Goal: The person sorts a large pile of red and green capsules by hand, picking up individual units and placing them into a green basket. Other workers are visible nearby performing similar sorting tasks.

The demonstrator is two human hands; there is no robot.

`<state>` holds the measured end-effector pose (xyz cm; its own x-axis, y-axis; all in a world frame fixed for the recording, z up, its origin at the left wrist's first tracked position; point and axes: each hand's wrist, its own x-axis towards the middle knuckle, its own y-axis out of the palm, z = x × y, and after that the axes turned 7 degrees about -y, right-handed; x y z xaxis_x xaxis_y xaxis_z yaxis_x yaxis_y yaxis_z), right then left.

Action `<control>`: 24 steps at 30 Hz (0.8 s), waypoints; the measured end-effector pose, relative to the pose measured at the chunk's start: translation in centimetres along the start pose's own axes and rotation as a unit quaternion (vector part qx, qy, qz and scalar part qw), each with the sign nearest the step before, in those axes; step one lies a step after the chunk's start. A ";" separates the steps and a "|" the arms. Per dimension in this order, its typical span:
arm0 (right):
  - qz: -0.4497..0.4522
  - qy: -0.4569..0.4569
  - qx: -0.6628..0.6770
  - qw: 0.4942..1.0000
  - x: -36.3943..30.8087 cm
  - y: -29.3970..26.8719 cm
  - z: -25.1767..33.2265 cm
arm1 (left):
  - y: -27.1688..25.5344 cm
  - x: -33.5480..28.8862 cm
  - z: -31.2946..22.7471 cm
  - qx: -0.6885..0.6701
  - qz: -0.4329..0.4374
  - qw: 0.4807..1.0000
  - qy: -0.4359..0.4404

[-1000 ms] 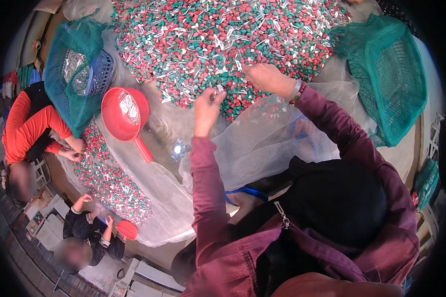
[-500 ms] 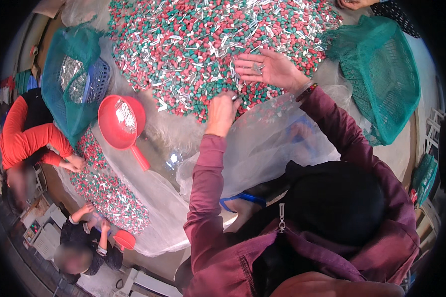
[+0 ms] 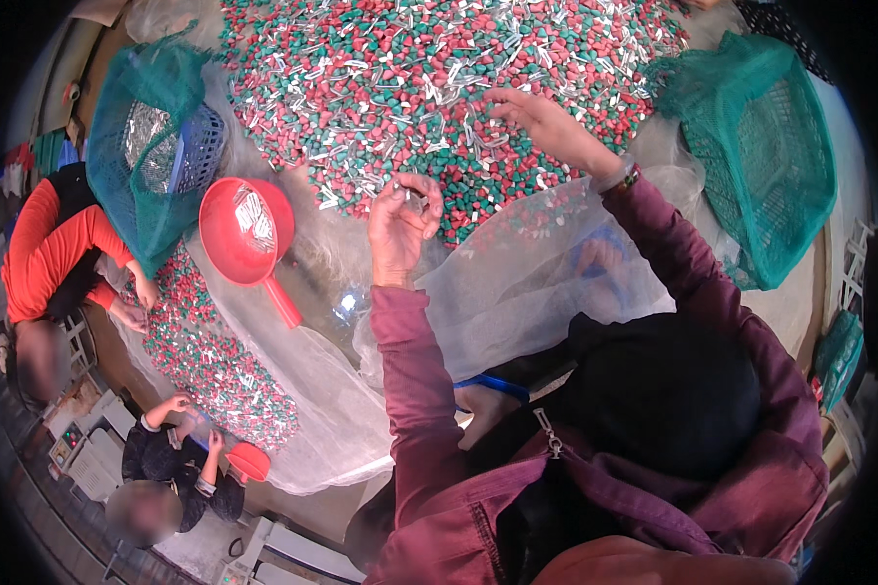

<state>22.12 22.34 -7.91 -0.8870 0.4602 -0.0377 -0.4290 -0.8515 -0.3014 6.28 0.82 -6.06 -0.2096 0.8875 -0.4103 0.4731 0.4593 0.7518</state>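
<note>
A wide pile of small red, green and white pieces [image 3: 361, 88] is spread in front of me, with thin silvery-white strips mixed in. My left hand [image 3: 402, 224] is raised at the near edge of the pile, palm up, fingers curled in. Something small may be between its fingers, too little to make out. Over the pile to the right, my right hand [image 3: 546, 125] has its fingers stretched out and its palm turned down. Left of my left hand, a red long-handled scoop [image 3: 219, 239] lies with several silvery-white strips in it.
Green netting covers a blue basket [image 3: 197, 146] at left; another green-netted basket [image 3: 766, 175] stands at right. Translucent sheeting [image 3: 517, 283] lies under the pile's near edge. Two people work at a smaller pile [image 3: 224, 375] at lower left, near another red scoop [image 3: 250, 462].
My left hand has moved left and turned palm up, off the pieces. The right hand, palm up with silvery bits before, has turned over and shifted slightly right.
</note>
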 end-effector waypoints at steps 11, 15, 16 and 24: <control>-0.030 -0.099 -0.402 0.910 -1.2 -1.8 1.6 | 2.7 11.9 2.7 0.806 -0.223 0.548 0.019; 0.070 0.027 -0.376 0.924 -1.3 2.4 -1.5 | 1.5 11.6 3.2 0.825 -0.149 0.544 0.037; 0.059 0.005 -0.388 0.920 -1.5 2.8 -2.2 | 0.9 10.9 2.3 0.820 -0.133 0.555 0.035; 0.074 0.107 0.109 0.986 -0.8 -1.3 -2.3 | -1.8 1.5 -1.2 0.002 0.086 0.995 -0.055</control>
<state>23.80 23.65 -9.72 -0.8963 0.3500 -0.2721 -0.3453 -0.9361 -0.0667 4.11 1.40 -7.40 -0.0314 0.9435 -0.3298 0.4982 0.3008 0.8132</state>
